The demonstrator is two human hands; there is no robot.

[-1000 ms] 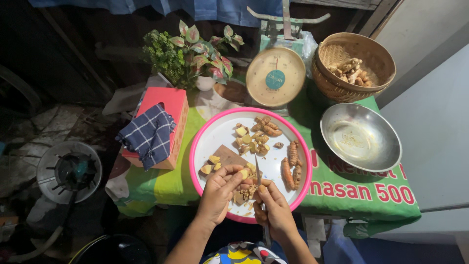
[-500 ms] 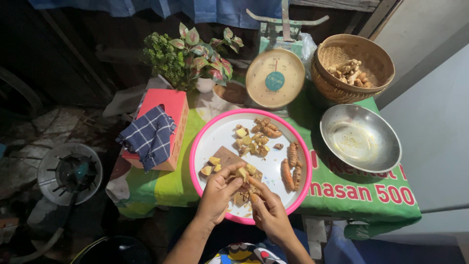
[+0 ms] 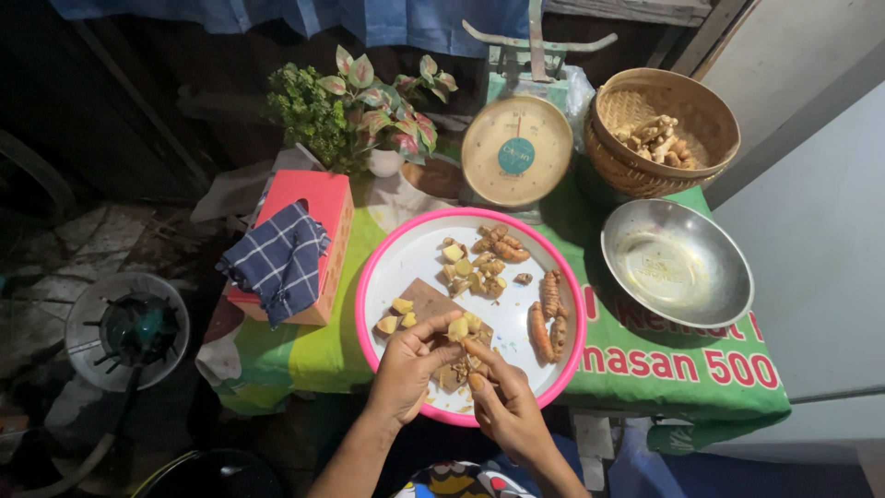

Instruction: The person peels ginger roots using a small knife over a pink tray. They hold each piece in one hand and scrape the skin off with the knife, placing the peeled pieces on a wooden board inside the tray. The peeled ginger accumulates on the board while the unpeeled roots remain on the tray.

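My left hand (image 3: 406, 373) pinches a pale yellow root piece (image 3: 457, 327) over a small brown cutting board (image 3: 424, 300). The board lies in a round white tray with a pink rim (image 3: 369, 267). My right hand (image 3: 505, 406) is beside the left, its curled, yellow-stained fingers reaching up to that same piece. Whether it grips anything is hidden. Cut yellow chunks (image 3: 398, 314) lie on the board. More chunks (image 3: 475, 267) and whole orange-brown roots (image 3: 544, 318) lie in the tray.
Behind the tray stand a dial kitchen scale (image 3: 516, 152), a woven basket (image 3: 701, 115) holding roots, and a potted plant (image 3: 369, 111). A steel bowl (image 3: 678, 263) sits at the right. A red box with a checked cloth (image 3: 281, 258) sits at the left. A fan (image 3: 124, 332) lies on the floor.
A knife blade that stood up from my right hand a second ago no longer shows. Both hands have drawn together over the board, and my left now pinches a yellow piece.
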